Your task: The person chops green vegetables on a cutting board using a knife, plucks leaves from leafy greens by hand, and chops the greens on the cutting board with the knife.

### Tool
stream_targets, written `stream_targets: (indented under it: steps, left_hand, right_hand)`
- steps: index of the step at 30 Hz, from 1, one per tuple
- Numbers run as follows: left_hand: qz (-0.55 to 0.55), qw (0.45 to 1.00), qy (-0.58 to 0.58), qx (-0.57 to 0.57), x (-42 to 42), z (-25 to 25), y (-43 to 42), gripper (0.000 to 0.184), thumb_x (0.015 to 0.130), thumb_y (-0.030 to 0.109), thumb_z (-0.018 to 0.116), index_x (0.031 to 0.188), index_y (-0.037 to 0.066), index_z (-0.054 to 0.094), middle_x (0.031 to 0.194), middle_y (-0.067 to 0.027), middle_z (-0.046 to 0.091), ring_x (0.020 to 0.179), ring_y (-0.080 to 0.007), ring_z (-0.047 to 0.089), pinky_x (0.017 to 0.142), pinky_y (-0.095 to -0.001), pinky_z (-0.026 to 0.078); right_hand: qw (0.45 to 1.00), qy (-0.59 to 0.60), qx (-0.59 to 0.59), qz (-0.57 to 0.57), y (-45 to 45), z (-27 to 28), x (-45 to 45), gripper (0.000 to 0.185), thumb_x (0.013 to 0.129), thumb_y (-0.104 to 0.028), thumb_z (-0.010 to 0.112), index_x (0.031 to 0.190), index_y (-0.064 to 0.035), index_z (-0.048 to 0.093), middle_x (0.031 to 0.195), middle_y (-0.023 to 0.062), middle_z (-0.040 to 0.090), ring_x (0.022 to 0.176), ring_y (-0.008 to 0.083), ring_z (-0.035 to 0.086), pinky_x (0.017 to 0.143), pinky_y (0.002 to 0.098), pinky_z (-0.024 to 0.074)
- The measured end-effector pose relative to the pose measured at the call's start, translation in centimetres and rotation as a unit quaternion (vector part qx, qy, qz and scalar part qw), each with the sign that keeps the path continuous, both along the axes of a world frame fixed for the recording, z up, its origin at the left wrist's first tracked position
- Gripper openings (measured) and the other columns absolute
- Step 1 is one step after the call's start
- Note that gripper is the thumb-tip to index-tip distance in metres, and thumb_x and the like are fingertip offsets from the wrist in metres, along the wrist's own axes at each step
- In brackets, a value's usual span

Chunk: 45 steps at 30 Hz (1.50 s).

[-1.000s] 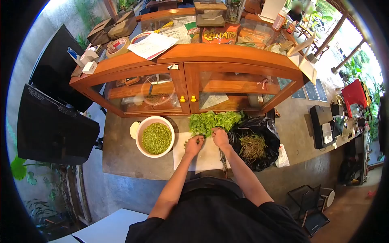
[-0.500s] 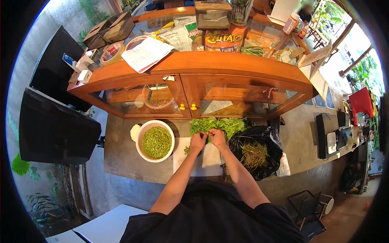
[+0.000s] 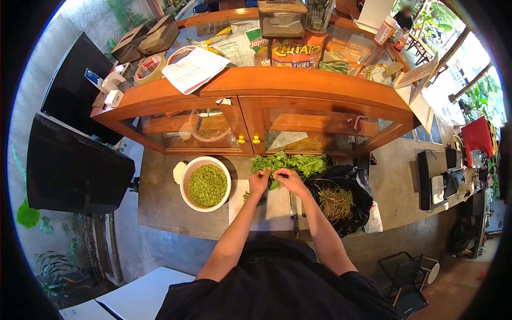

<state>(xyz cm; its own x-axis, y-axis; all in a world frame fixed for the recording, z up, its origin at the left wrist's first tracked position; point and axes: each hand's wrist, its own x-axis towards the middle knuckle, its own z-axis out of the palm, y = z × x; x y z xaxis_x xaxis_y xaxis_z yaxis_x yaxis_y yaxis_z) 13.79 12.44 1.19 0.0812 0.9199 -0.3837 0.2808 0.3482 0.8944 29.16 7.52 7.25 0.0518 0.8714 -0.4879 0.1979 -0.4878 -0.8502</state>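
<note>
My left hand [image 3: 260,182] and my right hand [image 3: 290,182] are close together at the front of a pile of leafy greens [image 3: 306,164]. The fingers of both are pinched on leafy greens, with a leaf hanging just below them; the exact stems between the fingertips are too small to make out. Beneath my wrists lies a white cutting board [image 3: 277,207], with a few chopped green bits by my left wrist. A knife [image 3: 295,220] rests along the board's right side, handle toward me. To the left stands a white bowl [image 3: 183,196] of finely chopped greens [image 3: 207,184].
At right a black plastic bag [image 3: 358,178] holds roots and stems [image 3: 335,202], beside a small white bag [image 3: 373,218]. A wooden cabinet [image 3: 320,85] with glass doors borders the back, snack packets on top. A monitor [image 3: 80,165] stands left. One person is far off, upper right.
My hands have shifted slightly, and my right hand has turned and moved a little right and down. More of the knife now shows. The camera view has moved slightly.
</note>
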Motion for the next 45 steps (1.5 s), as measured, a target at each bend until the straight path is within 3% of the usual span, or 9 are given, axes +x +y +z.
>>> stream_targets:
  steps: [13,21,24,26,30,36,38,40,45]
  left_hand:
    - [0.008,0.995,-0.101,-0.004,-2.8,2.3,1.3,0.024,0.093,0.021,0.064,0.098,-0.002,0.068,0.069,-0.0017,0.062,0.052,-0.0093,0.054,0.05,-0.0272,0.047]
    - [0.002,0.992,-0.113,0.049,-3.5,4.9,1.3,0.023,0.091,0.018,0.066,0.097,-0.003,0.065,0.074,-0.006,0.067,0.058,-0.0102,0.06,0.048,-0.0274,0.048]
    - [-0.023,0.996,-0.048,0.075,-3.9,6.3,1.1,0.027,0.09,0.021,0.068,0.096,-0.005,0.062,0.078,-0.0096,0.07,0.063,-0.0181,0.066,0.054,-0.0344,0.051]
    - [-0.086,0.969,0.204,0.107,-4.0,7.9,0.9,0.028,0.087,0.024,0.069,0.092,-0.002,0.062,0.079,-0.0142,0.07,0.07,-0.0281,0.068,0.063,-0.0401,0.052]
    - [-0.083,0.957,0.251,0.123,-4.1,7.7,1.6,0.025,0.085,0.025,0.07,0.088,0.001,0.065,0.08,-0.0182,0.069,0.076,-0.0345,0.067,0.07,-0.0424,0.051]
    - [-0.028,0.984,0.126,0.124,-4.1,6.3,2.2,0.026,0.086,0.028,0.072,0.077,0.004,0.066,0.073,-0.0102,0.068,0.07,-0.0236,0.065,0.062,-0.0366,0.049]
    - [-0.004,0.989,-0.105,0.105,-4.3,2.5,2.8,0.028,0.087,0.03,0.072,0.081,0.004,0.067,0.071,0.0001,0.062,0.065,-0.0128,0.058,0.056,-0.0301,0.046]
    - [0.012,0.993,-0.119,0.016,-3.7,7.5,1.7,0.027,0.088,0.031,0.071,0.084,0.004,0.067,0.073,0.0023,0.06,0.064,-0.0097,0.055,0.055,-0.0272,0.045]
    - [0.027,0.981,-0.174,-0.078,-3.6,8.1,0.8,0.026,0.091,0.031,0.069,0.093,0.006,0.067,0.076,0.0031,0.059,0.064,-0.0058,0.053,0.054,-0.023,0.044]
  right_hand:
    - [0.992,-0.03,0.095,-0.077,1.3,1.3,1.3,0.021,0.093,-0.021,0.063,0.108,-0.0069,0.06,0.091,0.0025,0.066,0.077,0.0122,0.063,0.066,0.0281,0.0519]
    - [0.982,-0.111,0.135,-0.076,2.0,7.7,0.9,0.025,0.089,-0.024,0.065,0.105,-0.0044,0.068,0.082,0.0105,0.07,0.065,0.0182,0.065,0.065,0.0336,0.05]
    - [0.976,-0.138,0.149,-0.074,2.2,8.9,0.7,0.024,0.088,-0.024,0.067,0.102,-0.0053,0.07,0.089,0.0108,0.072,0.065,0.0211,0.067,0.066,0.0344,0.0509]
    - [0.972,-0.162,0.156,-0.07,2.1,8.1,0.8,0.023,0.087,-0.025,0.068,0.1,-0.0057,0.072,0.09,0.0109,0.072,0.065,0.0221,0.067,0.067,0.0346,0.0511]
    - [0.968,-0.209,0.137,-0.03,2.5,5.3,1.8,0.022,0.087,-0.022,0.071,0.101,-0.0048,0.071,0.093,0.0088,0.07,0.065,0.0135,0.065,0.062,0.0286,0.0513]
    - [0.993,-0.019,0.042,-0.107,1.9,8.0,1.7,0.034,0.087,-0.033,0.07,0.102,-0.0032,0.071,0.102,0.0124,0.07,0.089,0.0155,0.066,0.074,0.0295,0.0532]
    - [0.989,0.014,0.051,-0.137,2.0,8.4,1.6,0.035,0.088,-0.034,0.069,0.103,-0.0021,0.07,0.102,0.013,0.07,0.088,0.0141,0.066,0.074,0.0274,0.0524]
    - [0.984,0.038,0.062,-0.161,1.9,9.0,1.5,0.033,0.09,-0.031,0.067,0.103,-0.0011,0.07,0.097,0.0131,0.071,0.088,0.0152,0.066,0.074,0.0288,0.0513]
    - [0.966,-0.127,0.217,-0.065,1.9,5.9,2.0,0.027,0.09,-0.025,0.068,0.099,0.0007,0.069,0.088,0.0042,0.07,0.079,0.0091,0.062,0.069,0.0247,0.0492]
